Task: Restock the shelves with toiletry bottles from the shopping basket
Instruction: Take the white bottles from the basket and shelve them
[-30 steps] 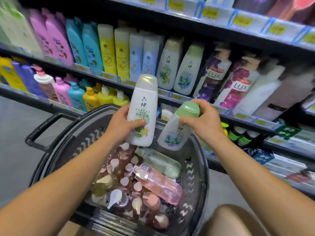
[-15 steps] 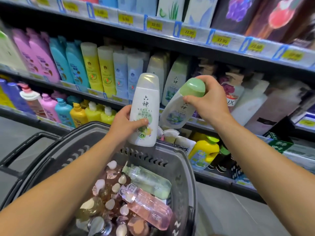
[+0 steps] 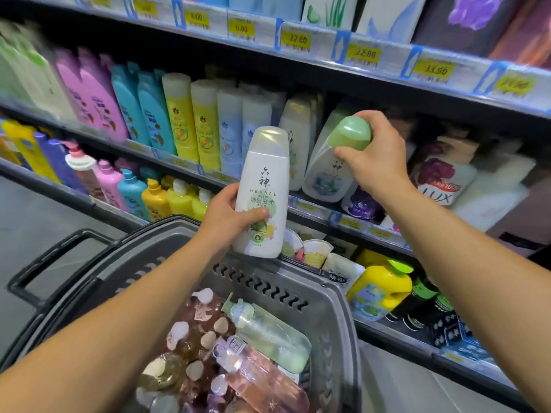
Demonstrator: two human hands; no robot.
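My left hand [image 3: 231,214] grips a white herbal bottle [image 3: 264,186] with a pale cap, upright above the grey shopping basket [image 3: 337,296] rim. My right hand [image 3: 375,158] holds a white bottle by its green cap [image 3: 348,132], its base [image 3: 323,177] at the middle shelf's [image 3: 310,208] front edge, among matching white bottles. In the basket lie a green clear bottle [image 3: 268,332], a pink clear bottle [image 3: 262,380] and several small amber bottles [image 3: 190,353].
The middle shelf carries pink, blue, yellow and white bottles [image 3: 182,117] to the left and LUX bottles [image 3: 438,180] to the right. Pump bottles [image 3: 155,198] stand on the lower shelf. A yellow jug [image 3: 378,284] sits low right. Price tags [image 3: 298,40] line the top shelf.
My right hand has carried the green-capped bottle up and forward to the middle shelf. My left hand keeps the white bottle over the basket rim. The camera has tilted upward.
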